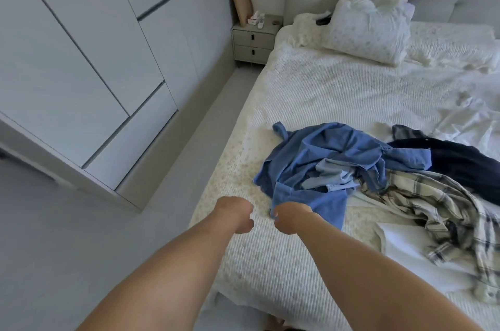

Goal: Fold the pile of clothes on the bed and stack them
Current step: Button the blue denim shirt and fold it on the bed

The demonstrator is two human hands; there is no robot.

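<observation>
a blue shirt is pinched at its near corner by the right hand at the edge of the bed; the left hand is curled, empty. the plaid shirt tangled alongside could be dragged off with it.

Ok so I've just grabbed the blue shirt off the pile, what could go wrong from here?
The right hand pinches only one corner of the blue shirt, whose far side lies tangled with the plaid shirt and dark garment; pulling could drag those along. The left hand holds nothing yet, so the shirt may bunch. It also lies near the bed edge and might slide off.
</observation>
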